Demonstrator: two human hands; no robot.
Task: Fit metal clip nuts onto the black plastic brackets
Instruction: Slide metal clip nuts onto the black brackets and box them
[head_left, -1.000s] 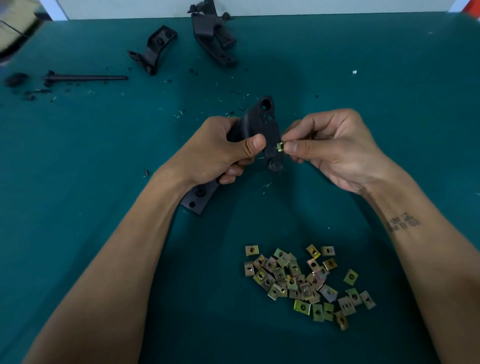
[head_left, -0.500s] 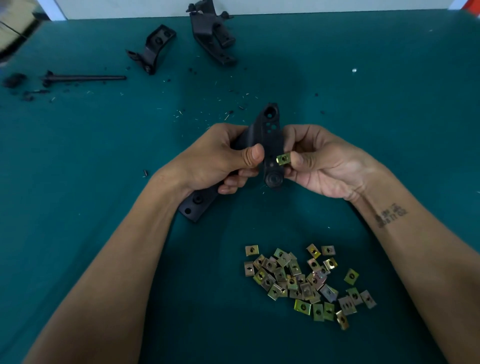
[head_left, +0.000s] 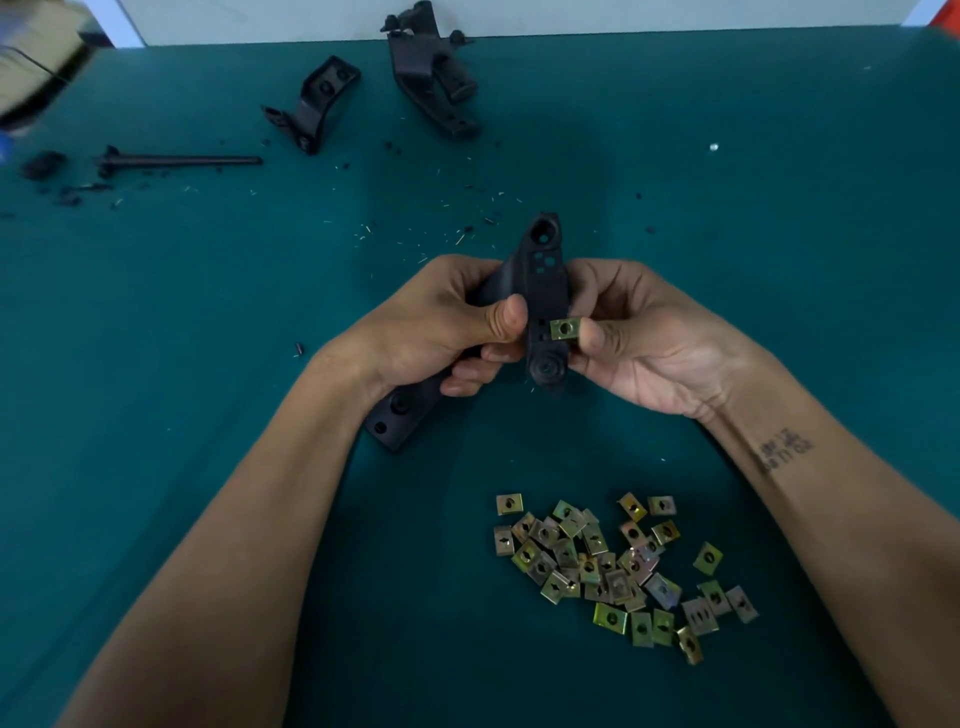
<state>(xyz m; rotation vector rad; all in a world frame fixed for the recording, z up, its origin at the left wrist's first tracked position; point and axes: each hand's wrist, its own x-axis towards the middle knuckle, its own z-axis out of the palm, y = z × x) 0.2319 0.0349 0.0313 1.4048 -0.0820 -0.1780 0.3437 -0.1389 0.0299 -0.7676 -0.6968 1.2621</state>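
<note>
The left hand has its grip wrapped round the bracket, thumb pressed on the near face, fingers curled underneath, holding it clear of the surface with one end pointing away and the other slanting down past the wrist. The right hand pinches a single clip nut between thumb and fingers, and the nut sits at the bracket's right edge, just above the round boss at its near end. Whether it is already partly slid on or only touching the edge, I cannot tell from here.

To seat it well, I'd say the nut's open mouth should face the bracket edge squarely, then be pushed straight across so its hole lines up with the hole in the plastic. The left thumb looks well placed to brace against that push. If the nut goes on tilted it will likely bind or spring off, so a steady, level shove from the right thumb is what is called for.

The pile of nuts lies loose on the surface, near the right forearm and easy to reach. Two more brackets wait at the far edge, well apart from the hands. A dark rod and bits of black debris lie far left, with small shavings scattered behind the hands. Nothing stands between the nut and the bracket; the only nuisance might be a forearm sweeping through the pile.
</note>
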